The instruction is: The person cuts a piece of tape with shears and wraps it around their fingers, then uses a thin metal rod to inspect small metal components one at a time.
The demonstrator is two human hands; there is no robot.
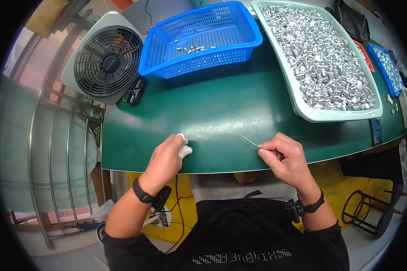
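Note:
My left hand [165, 157] is over the near edge of the green table, with white covers [185, 151] on the thumb and forefinger. Those two tips pinch a small silvery metal part [185, 146], mostly hidden by the fingers. To its right, my right hand [286, 158] grips a thin metal needle [245, 138] between thumb and forefinger. The needle slants up and left, its tip apart from the left hand. Beyond my hands, a pale green tray [298, 100] is heaped with small silvery metal parts [323, 61], and a blue basket [201, 62] holds several similar pieces.
A fan [107, 63] stands at the table's left end, with a small black object [136, 91] beside it. A red tray [364, 56] and another blue tray [386, 70] sit at the far right. Metal rails [52, 158] run left of the green table [203, 106]. A black stool [371, 212] stands lower right.

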